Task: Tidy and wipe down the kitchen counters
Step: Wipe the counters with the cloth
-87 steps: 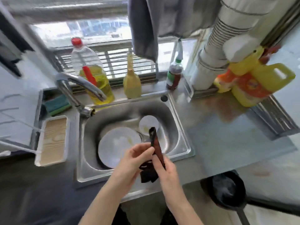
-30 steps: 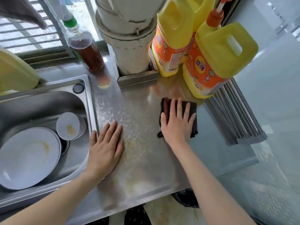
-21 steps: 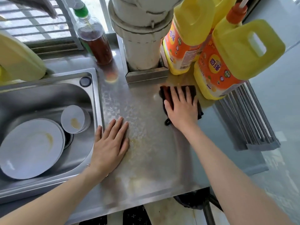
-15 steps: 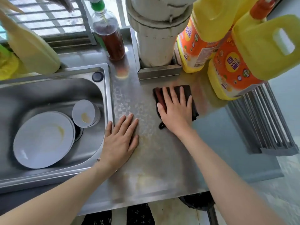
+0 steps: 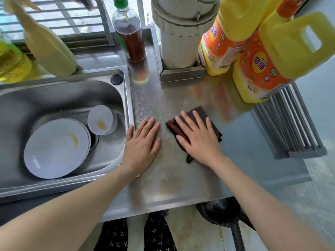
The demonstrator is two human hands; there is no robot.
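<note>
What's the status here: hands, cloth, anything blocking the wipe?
Right hand flat on dark cloth, pressing it to the steel counter. Left hand flat, empty, beside the sink. Yellow jugs crowd the back.

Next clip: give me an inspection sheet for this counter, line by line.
Surface: steel counter, yellowish smears near the hands.
Job's things: dark cloth flat on the counter.
Clutter: two yellow jugs, brown-liquid bottle; plate and bowl in the sink.
Grippers: right hand pressed on the cloth; left hand flat, empty.
Cables: nothing seen.
Surroundings: white pipe, grey rack, barred window.
</note>
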